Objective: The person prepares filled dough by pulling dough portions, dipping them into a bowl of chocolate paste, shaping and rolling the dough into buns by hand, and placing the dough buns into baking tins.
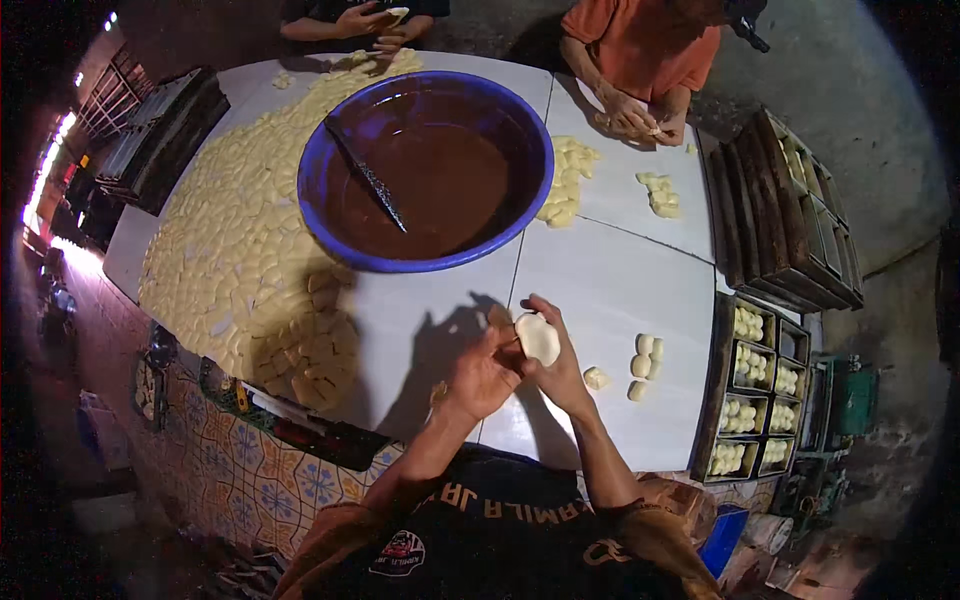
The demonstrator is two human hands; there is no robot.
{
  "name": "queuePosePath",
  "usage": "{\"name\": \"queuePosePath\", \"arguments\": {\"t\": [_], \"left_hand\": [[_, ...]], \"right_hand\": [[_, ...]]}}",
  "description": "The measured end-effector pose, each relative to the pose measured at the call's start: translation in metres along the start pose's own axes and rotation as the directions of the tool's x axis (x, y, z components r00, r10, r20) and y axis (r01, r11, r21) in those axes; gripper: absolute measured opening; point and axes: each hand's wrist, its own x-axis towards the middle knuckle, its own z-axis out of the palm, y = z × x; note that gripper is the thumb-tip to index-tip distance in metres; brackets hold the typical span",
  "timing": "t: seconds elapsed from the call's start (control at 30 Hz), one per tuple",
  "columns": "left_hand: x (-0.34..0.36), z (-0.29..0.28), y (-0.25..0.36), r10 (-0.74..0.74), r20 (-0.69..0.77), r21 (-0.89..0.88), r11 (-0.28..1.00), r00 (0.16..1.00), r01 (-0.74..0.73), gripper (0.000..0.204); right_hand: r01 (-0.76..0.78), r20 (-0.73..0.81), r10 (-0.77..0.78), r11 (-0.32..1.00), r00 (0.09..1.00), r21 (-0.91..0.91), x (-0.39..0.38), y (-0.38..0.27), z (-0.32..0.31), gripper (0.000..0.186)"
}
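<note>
Over the white table, my right hand (pixel 555 365) grips a flattened round of pale dough (pixel 538 340), tilted so its face shows. My left hand (pixel 485 370) has its fingers curled against the left edge of that round. Small dough pieces (pixel 647 352) and a loose lump (pixel 596 378) lie just right of my hands. Beyond them sits a large blue tub (pixel 420 262) of brown filling or liquid, with a long dark speckled utensil (pixel 375 185) in it. Many pale dough pieces (pixel 215 230) cover the table left of the tub.
Two people (pixel 640 50) (pixel 365 22) work across the table (pixel 620 260) with pale pieces in their hands. More dough lies beside the tub (pixel 568 180). Stacked metal moulds (pixel 780 210) stand right; dough-filled moulds (pixel 750 410) sit below them. More stacked trays (pixel 150 130) stand at left.
</note>
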Motion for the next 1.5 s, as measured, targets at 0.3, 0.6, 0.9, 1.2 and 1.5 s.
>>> {"name": "queuePosePath", "arguments": {"t": [0.3, 0.6, 0.9, 1.2, 1.5], "left_hand": [[0.010, -0.008, 0.012, 0.225, -0.135, 0.677, 0.732, 0.965, -0.076, 0.019], [-0.005, -0.012, -0.013, 0.259, -0.220, 0.483, 0.867, 0.941, -0.125, 0.021], [-0.011, -0.002, 0.004, 0.489, -0.186, 0.886, 0.458, 0.852, -0.069, 0.018], [0.106, 0.051, 0.166, 0.466, 0.024, 0.926, -0.343, 0.885, 0.156, 0.088], [0.149, 0.044, 0.174, 0.145, -0.576, 0.647, -0.521, 0.804, 0.557, 0.104]], "right_hand": [[-0.125, -0.169, 0.119, 0.992, 0.978, -0.021, -0.012, -0.007, -0.014, 0.029], [0.145, -0.070, -0.252, 0.739, 0.965, -0.658, -0.020, -0.007, 0.015, 0.050], [-0.135, 0.119, 0.147, 0.985, 0.982, -0.103, -0.025, -0.036, -0.007, 0.080], [-0.149, -0.136, 0.149, 0.989, 0.979, 0.011, -0.020, -0.014, -0.002, 0.055], [-0.197, -0.145, 0.210, 0.975, 0.967, 0.103, -0.015, 0.002, 0.003, 0.057]]}}
